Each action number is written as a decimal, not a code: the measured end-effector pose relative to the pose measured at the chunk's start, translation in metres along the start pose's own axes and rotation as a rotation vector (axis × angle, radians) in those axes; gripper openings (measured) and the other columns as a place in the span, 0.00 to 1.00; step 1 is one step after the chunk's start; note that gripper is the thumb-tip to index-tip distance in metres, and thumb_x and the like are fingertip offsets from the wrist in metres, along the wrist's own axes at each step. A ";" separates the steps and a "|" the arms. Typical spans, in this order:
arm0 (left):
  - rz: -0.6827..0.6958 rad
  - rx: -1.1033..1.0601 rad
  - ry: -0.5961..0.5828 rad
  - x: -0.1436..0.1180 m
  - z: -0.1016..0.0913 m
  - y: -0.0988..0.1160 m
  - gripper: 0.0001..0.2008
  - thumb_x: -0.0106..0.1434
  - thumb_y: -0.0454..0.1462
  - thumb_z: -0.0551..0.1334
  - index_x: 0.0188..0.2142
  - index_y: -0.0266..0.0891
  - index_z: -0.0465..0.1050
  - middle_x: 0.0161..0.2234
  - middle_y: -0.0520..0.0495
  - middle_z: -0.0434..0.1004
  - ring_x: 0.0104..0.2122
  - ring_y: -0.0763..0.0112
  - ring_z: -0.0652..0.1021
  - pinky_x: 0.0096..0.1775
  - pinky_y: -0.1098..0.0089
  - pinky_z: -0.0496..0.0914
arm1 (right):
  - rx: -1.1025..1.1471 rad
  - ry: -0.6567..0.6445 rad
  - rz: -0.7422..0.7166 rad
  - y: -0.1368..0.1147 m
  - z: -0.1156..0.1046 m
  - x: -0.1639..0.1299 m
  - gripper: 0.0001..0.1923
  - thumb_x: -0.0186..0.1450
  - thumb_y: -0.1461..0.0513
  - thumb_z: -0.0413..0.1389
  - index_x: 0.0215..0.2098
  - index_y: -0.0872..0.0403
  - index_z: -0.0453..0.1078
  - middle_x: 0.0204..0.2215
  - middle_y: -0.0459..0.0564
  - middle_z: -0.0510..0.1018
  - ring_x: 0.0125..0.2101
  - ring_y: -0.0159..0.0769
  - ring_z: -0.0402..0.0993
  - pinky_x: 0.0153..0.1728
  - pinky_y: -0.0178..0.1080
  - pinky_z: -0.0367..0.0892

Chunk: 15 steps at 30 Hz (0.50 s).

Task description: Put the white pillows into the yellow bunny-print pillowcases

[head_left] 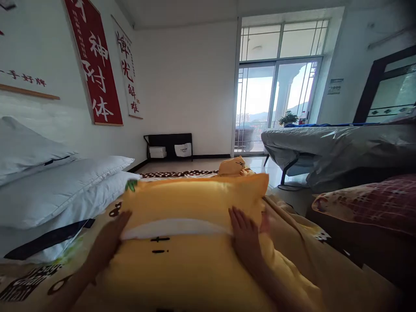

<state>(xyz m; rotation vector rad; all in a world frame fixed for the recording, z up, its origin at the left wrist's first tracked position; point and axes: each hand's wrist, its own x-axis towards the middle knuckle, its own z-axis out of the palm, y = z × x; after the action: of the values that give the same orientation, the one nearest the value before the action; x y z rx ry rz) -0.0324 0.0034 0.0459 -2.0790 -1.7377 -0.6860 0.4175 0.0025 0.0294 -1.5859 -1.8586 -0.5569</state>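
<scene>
A pillow in a yellow pillowcase lies in front of me. The case has small dark printed marks and a green leaf print at its far left corner. Across its middle the opening gapes, and a curved strip of white inner pillow shows through. My left hand rests along the pillow's left edge, its fingers stretched forward against the fabric. On the right side, beside the end of the gap, my right hand lies flat with its fingers slightly apart. Both thumbs are hard to make out.
White pillows are stacked at the left on a printed bed sheet. A smaller orange-yellow bundle lies beyond the pillow. To the right stand a plastic-covered table and a red plaid quilt. A low black shelf stands by the wall.
</scene>
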 end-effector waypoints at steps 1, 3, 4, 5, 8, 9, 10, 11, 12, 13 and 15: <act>0.038 0.031 0.006 -0.011 0.013 -0.006 0.36 0.49 0.27 0.46 0.59 0.33 0.60 0.60 0.40 0.64 0.59 0.62 0.66 0.56 0.62 0.63 | 0.010 -0.013 -0.045 0.002 0.010 -0.013 0.38 0.51 0.75 0.43 0.60 0.56 0.59 0.59 0.55 0.67 0.58 0.43 0.60 0.52 0.47 0.55; 0.100 0.083 0.109 -0.023 0.021 -0.015 0.38 0.50 0.27 0.46 0.63 0.35 0.55 0.61 0.39 0.62 0.60 0.60 0.65 0.55 0.60 0.64 | 0.013 0.043 -0.003 0.011 0.014 -0.027 0.41 0.49 0.75 0.42 0.61 0.52 0.59 0.59 0.53 0.67 0.58 0.45 0.60 0.54 0.51 0.53; 0.125 0.105 0.178 -0.025 0.017 -0.017 0.39 0.51 0.28 0.47 0.65 0.38 0.51 0.62 0.40 0.60 0.61 0.59 0.63 0.56 0.58 0.63 | 0.026 0.083 -0.002 0.017 0.008 -0.029 0.41 0.49 0.74 0.43 0.61 0.51 0.59 0.59 0.53 0.67 0.58 0.45 0.60 0.54 0.52 0.53; 0.143 0.121 0.243 -0.025 0.009 -0.018 0.41 0.51 0.29 0.48 0.66 0.41 0.47 0.64 0.41 0.57 0.62 0.57 0.62 0.56 0.56 0.61 | 0.043 0.129 -0.019 0.023 -0.001 -0.029 0.41 0.49 0.73 0.43 0.62 0.51 0.58 0.58 0.53 0.67 0.58 0.46 0.61 0.54 0.52 0.53; 0.169 0.138 0.360 -0.028 -0.021 -0.016 0.44 0.52 0.31 0.52 0.67 0.53 0.41 0.66 0.49 0.51 0.61 0.50 0.61 0.57 0.51 0.60 | 0.086 0.220 -0.172 0.039 -0.031 -0.037 0.37 0.54 0.66 0.47 0.63 0.49 0.56 0.56 0.54 0.69 0.56 0.49 0.63 0.53 0.51 0.57; 0.183 0.138 0.371 -0.032 -0.029 -0.015 0.44 0.52 0.32 0.53 0.67 0.55 0.40 0.66 0.51 0.49 0.61 0.48 0.63 0.56 0.50 0.61 | 0.091 0.231 -0.218 0.043 -0.038 -0.042 0.35 0.56 0.64 0.48 0.63 0.49 0.55 0.56 0.54 0.69 0.55 0.50 0.64 0.52 0.51 0.58; 0.216 0.137 0.377 -0.038 -0.035 -0.015 0.44 0.52 0.32 0.53 0.67 0.57 0.40 0.66 0.53 0.49 0.59 0.47 0.64 0.55 0.49 0.62 | 0.097 0.232 -0.254 0.046 -0.044 -0.047 0.34 0.57 0.61 0.50 0.63 0.48 0.56 0.55 0.54 0.70 0.54 0.50 0.65 0.51 0.51 0.59; 0.254 0.136 0.382 -0.045 -0.038 -0.015 0.43 0.53 0.32 0.53 0.66 0.60 0.40 0.66 0.54 0.49 0.58 0.47 0.66 0.54 0.49 0.64 | 0.112 0.217 -0.283 0.050 -0.049 -0.051 0.32 0.58 0.60 0.51 0.61 0.47 0.58 0.55 0.54 0.71 0.53 0.50 0.67 0.51 0.51 0.59; 0.281 0.134 0.392 -0.054 -0.039 -0.015 0.43 0.54 0.33 0.53 0.66 0.62 0.39 0.66 0.55 0.50 0.57 0.48 0.68 0.53 0.49 0.65 | 0.142 0.182 -0.303 0.055 -0.054 -0.052 0.29 0.59 0.59 0.52 0.59 0.46 0.61 0.54 0.53 0.72 0.52 0.49 0.68 0.51 0.51 0.60; 0.292 0.124 0.406 -0.063 -0.039 -0.016 0.42 0.54 0.34 0.53 0.65 0.65 0.40 0.65 0.57 0.52 0.57 0.48 0.68 0.53 0.48 0.65 | 0.195 0.141 -0.308 0.060 -0.059 -0.049 0.26 0.59 0.58 0.53 0.57 0.46 0.64 0.53 0.53 0.73 0.51 0.49 0.68 0.51 0.51 0.61; 0.244 0.083 0.365 -0.084 -0.037 -0.020 0.41 0.55 0.36 0.55 0.64 0.70 0.41 0.63 0.61 0.57 0.58 0.49 0.67 0.54 0.48 0.65 | 0.347 0.124 -0.198 0.073 -0.071 -0.031 0.22 0.60 0.55 0.54 0.52 0.46 0.67 0.53 0.52 0.73 0.54 0.48 0.66 0.54 0.51 0.60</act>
<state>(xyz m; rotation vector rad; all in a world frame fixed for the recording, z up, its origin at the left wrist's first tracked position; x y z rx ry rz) -0.0682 -0.0813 0.0282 -1.9211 -1.2692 -0.8395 0.5049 -0.0532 0.0531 -1.1267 -1.9083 -0.3816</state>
